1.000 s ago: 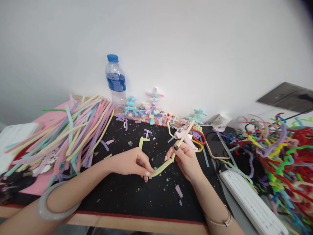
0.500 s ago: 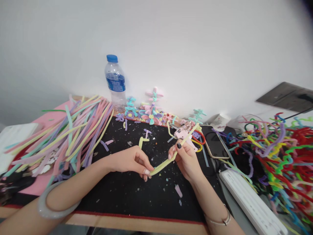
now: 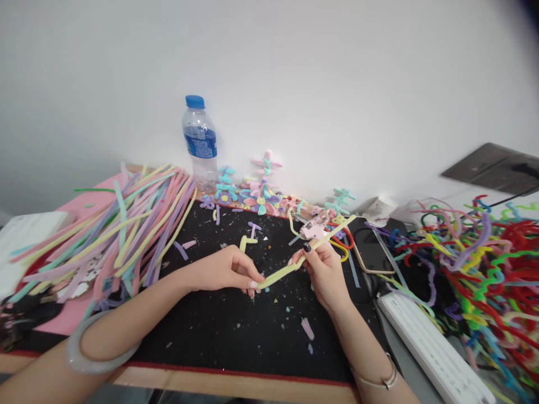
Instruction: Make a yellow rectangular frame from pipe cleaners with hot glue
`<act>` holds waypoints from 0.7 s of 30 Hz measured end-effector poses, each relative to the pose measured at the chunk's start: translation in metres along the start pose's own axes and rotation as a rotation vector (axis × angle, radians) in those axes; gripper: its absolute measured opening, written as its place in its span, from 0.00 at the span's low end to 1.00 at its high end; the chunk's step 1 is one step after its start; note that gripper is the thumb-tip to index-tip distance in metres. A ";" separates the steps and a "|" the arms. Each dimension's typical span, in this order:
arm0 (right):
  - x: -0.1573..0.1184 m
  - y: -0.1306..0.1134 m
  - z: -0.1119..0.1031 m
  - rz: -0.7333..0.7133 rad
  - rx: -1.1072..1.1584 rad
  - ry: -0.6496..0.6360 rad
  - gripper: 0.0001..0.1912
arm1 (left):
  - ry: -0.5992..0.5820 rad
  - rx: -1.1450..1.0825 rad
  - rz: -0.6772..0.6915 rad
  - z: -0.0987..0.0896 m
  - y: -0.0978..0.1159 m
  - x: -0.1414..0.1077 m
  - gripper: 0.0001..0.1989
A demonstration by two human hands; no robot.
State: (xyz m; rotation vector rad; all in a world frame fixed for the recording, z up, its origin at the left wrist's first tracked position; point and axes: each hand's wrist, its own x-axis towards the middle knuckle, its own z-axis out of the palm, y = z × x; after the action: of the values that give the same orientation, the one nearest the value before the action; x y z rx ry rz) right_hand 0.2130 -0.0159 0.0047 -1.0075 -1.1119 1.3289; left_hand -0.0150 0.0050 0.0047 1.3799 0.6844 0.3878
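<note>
Hands in pinch grips on yellow pipe cleaner, left tip obscured by fingertips

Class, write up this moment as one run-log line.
left hand: pinching yellow pipe cleaner | right hand: gripping same piece | beneath: black mat | beyond: upright bottle

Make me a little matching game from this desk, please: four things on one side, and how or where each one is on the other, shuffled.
Things:
1. yellow strip
2. bottle
3. phone
4. mat

Descriptions:
A. black, with a red edge
B. upright, with a blue cap
C. held by the left hand and right hand
D. lying dark-screened, in a pale frame

Pairs: 1-C, 2-B, 3-D, 4-A
</note>
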 end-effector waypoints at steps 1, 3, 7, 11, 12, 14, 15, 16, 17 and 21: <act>0.000 0.000 0.000 -0.011 -0.003 0.006 0.11 | 0.014 -0.002 0.002 -0.001 0.000 0.000 0.07; 0.000 0.000 0.000 -0.031 -0.002 0.015 0.11 | 0.040 -0.014 0.005 -0.002 0.001 0.001 0.07; 0.000 0.001 0.001 -0.051 -0.008 0.046 0.11 | 0.081 -0.035 -0.002 -0.002 0.000 0.002 0.08; 0.001 0.002 0.000 -0.053 -0.016 0.072 0.11 | 0.098 -0.070 -0.011 -0.002 -0.001 0.002 0.08; 0.001 0.002 0.000 -0.056 -0.016 0.075 0.11 | 0.097 -0.077 -0.013 -0.002 -0.001 0.002 0.08; 0.001 0.002 0.000 -0.064 -0.011 0.075 0.11 | 0.093 -0.093 -0.017 -0.002 -0.002 0.002 0.08; 0.001 0.002 0.000 -0.068 -0.005 0.072 0.11 | 0.089 -0.101 -0.016 -0.002 -0.003 0.002 0.08; 0.000 0.002 0.000 -0.071 0.002 0.070 0.11 | 0.085 -0.110 -0.016 -0.002 -0.003 0.002 0.08; 0.000 0.001 0.001 -0.072 0.008 0.070 0.11 | 0.081 -0.120 -0.015 -0.002 -0.003 0.002 0.08; 0.001 0.001 0.002 -0.044 0.053 0.103 0.12 | 0.144 -0.154 0.005 0.000 -0.001 0.005 0.09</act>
State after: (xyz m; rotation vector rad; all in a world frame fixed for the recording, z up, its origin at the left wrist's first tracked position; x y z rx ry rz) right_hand 0.2109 -0.0145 0.0037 -0.9953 -1.0112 1.2510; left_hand -0.0114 0.0077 0.0026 1.2158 0.7533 0.5372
